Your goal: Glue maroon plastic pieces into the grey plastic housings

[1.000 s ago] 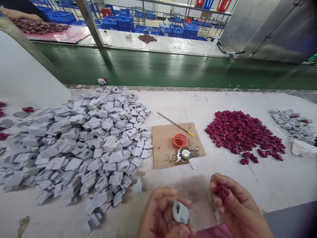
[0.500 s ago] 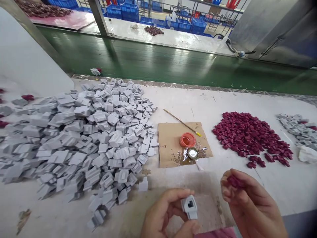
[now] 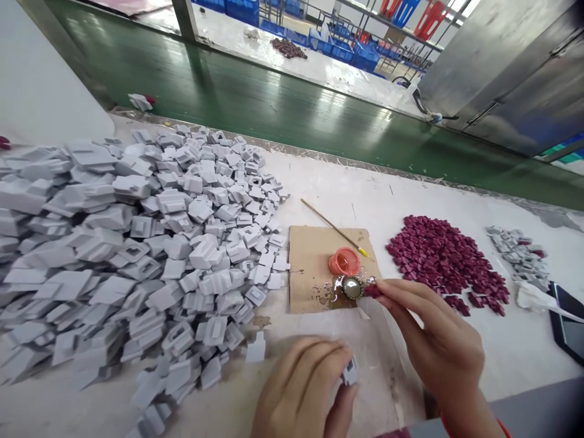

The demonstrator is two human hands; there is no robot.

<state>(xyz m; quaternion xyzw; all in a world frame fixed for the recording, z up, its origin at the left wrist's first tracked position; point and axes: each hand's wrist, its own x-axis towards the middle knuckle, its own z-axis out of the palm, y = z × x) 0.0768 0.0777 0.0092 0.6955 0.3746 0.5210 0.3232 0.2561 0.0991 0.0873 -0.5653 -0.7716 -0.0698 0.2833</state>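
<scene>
My left hand point(image 3: 301, 389) is low at the front of the bench, its fingers closed around a small grey plastic piece point(image 3: 350, 372), which is mostly hidden. My right hand point(image 3: 433, 328) reaches forward and pinches a small dark red piece point(image 3: 373, 291) between thumb and fingers. That piece sits right beside a small round metal cap point(image 3: 352, 287) with shiny liquid in it. The cap rests on a square of brown cardboard point(image 3: 306, 271), with an orange lid point(image 3: 344, 261) and a thin yellow-tipped brush point(image 3: 335, 228) nearby. Brownish spills mark the cardboard.
A large heap of grey plastic pieces point(image 3: 137, 243) fills the bench's left side. A heap of dark red pieces point(image 3: 442, 261) and a smaller grey pile point(image 3: 515, 255) lie right, near a white cloth point(image 3: 531, 297) and a dark tablet point(image 3: 567, 322).
My right hand has moved forward and left, bringing the red piece to the metal cap. My left hand has turned the grey piece, which is now mostly hidden. The view has tilted.
</scene>
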